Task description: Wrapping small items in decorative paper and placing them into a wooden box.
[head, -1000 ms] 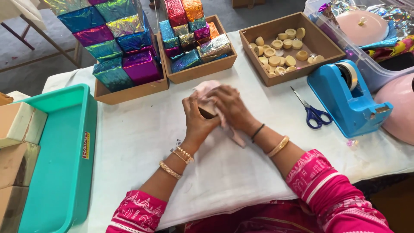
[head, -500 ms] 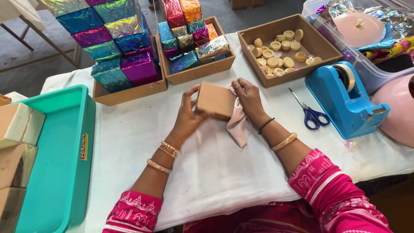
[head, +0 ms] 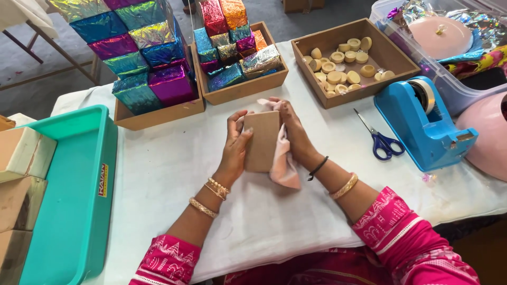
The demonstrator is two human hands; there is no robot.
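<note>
1. Nearest to you, your two forearms in bright pink patterned sleeves reach out over the white cloth (head: 158, 174) that covers the table, bangles on both wrists and a dark band on the right one.
2. Your left hand (head: 236, 146) grips the left edge of a plain brown cardboard box (head: 262, 140), thumb on its face and fingers curled around its side, so the hand is closed on the box.
3. Your right hand (head: 293, 133) holds the box's right edge and, against it, a pale pink cloth (head: 283, 164); the cloth hangs down below the palm and a corner of it pokes out above the box's top.
4. The box is held upright between both hands, just above the white cloth, at the middle of the table.
5. At the near left a teal plastic tray (head: 74, 200) lies along the table's edge, and plain brown boxes (head: 21, 174) are stacked just left of it.
6. To the right of your hands lie blue-handled scissors (head: 381, 140), and just right of them stands a blue tape dispenser (head: 430, 124).
7. Farther off, three open brown trays sit in a row: the left one (head: 158, 113) holds large boxes wrapped in shiny coloured foil, the middle one (head: 245, 87) holds smaller foil-wrapped boxes, and the right one (head: 391, 55) holds small round tan discs (head: 338, 66).
8. At the far right a clear plastic bin (head: 401, 37) holds a round pink lid and crumpled shiny foil.
</note>
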